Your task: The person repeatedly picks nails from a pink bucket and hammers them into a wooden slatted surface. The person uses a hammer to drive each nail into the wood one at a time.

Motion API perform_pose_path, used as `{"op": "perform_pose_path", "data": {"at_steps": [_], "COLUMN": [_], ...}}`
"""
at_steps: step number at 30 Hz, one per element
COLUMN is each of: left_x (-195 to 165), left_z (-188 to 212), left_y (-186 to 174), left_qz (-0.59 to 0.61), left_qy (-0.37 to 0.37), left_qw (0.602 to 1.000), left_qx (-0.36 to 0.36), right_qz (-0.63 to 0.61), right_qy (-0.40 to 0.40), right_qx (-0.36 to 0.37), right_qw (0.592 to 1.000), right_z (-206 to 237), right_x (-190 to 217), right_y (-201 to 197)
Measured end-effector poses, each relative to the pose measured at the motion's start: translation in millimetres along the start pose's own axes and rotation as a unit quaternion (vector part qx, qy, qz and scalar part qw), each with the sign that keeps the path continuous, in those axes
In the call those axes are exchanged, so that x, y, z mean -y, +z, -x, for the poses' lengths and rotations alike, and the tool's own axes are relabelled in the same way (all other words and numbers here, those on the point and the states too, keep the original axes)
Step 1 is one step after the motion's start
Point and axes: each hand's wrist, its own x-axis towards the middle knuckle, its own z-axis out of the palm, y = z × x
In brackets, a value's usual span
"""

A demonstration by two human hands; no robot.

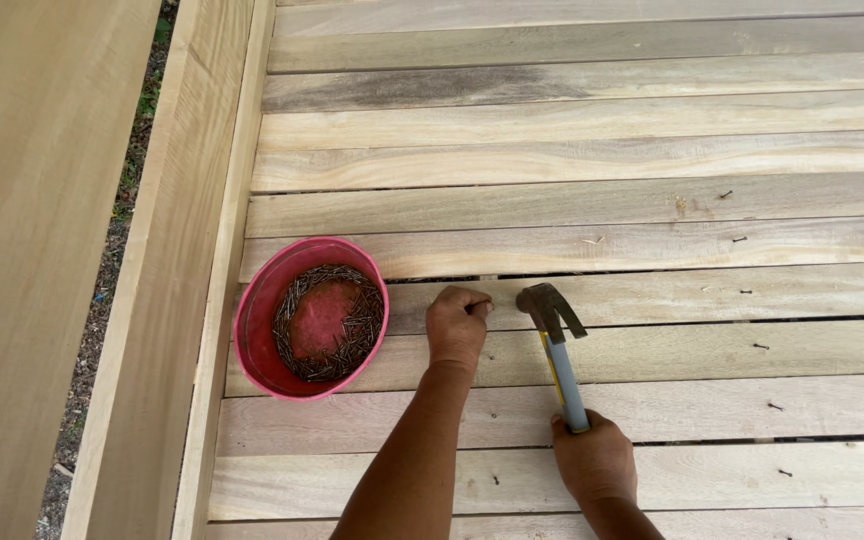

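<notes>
The left hand (457,326) sits pinched tight on a plank (652,298), fingertips drawn together at its two o'clock corner, seemingly around a nail (481,307) — the nail itself is too small to make out clearly. Just beside it, at three o'clock, hangs the hammer (555,340). The right hand (594,458) is wrapped closed around the bottom of the grey and yellow handle, down at five o'clock from the left.

The hammer's long axis runs from the right fist at six o'clock up to the head at about eleven, tilted slightly leftward. The striking face points to nine o'clock, straight toward the pinched fingertips, with only a small gap between face and fingers. The claw trails off toward four o'clock.

So the left hand is the one at the nail; the right is well apart from it, reaching through the handle. The pink bowl (312,317) of loose nails rests at nine o'clock of the left hand, near but not touching.
</notes>
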Motion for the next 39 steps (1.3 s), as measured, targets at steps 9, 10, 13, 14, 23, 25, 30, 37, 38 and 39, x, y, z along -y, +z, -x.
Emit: {"op": "perform_pose_path", "data": {"at_steps": [9, 10, 13, 14, 23, 25, 30, 37, 38, 39], "left_x": [8, 7, 5, 5, 10, 10, 7, -3, -3, -2], "left_z": [7, 8, 10, 12, 9, 7, 7, 11, 14, 20], "left_y": [10, 10, 9, 10, 8, 8, 7, 2, -2, -6], "left_qz": [-0.046, -0.051, -0.088, -0.101, -0.162, -0.174, -0.185, -0.205, -0.216, -0.226], "left_qy": [0.049, 0.054, 0.061, 0.09, 0.143, 0.136, 0.116, 0.097, 0.11, 0.12], "left_qw": [0.997, 0.996, 0.993, 0.99, 0.976, 0.975, 0.976, 0.974, 0.97, 0.967], "left_qx": [-0.045, -0.046, -0.041, -0.047, -0.022, -0.015, -0.013, 0.02, 0.017, 0.015], "right_qz": [-0.007, -0.003, -0.001, -0.004, -0.03, -0.037, -0.029, 0.014, 0.008, 0.003], "right_qy": [-0.001, -0.004, -0.022, -0.019, -0.036, -0.015, -0.048, -0.055, -0.056, -0.057], "right_qx": [0.019, 0.019, 0.015, 0.017, 0.033, 0.055, 0.065, 0.073, 0.066, 0.059], "right_qw": [1.0, 1.0, 1.0, 1.0, 0.998, 0.998, 0.996, 0.996, 0.996, 0.997], "right_z": [-3, -5, -8, -9, -1, 3, 7, 4, 5, 7], "right_x": [-3, -4, -8, -9, -7, -5, 1, 1, 2, 3], "right_y": [0, 1, 4, 5, -5, -10, -17, -18, -19, -20]}}
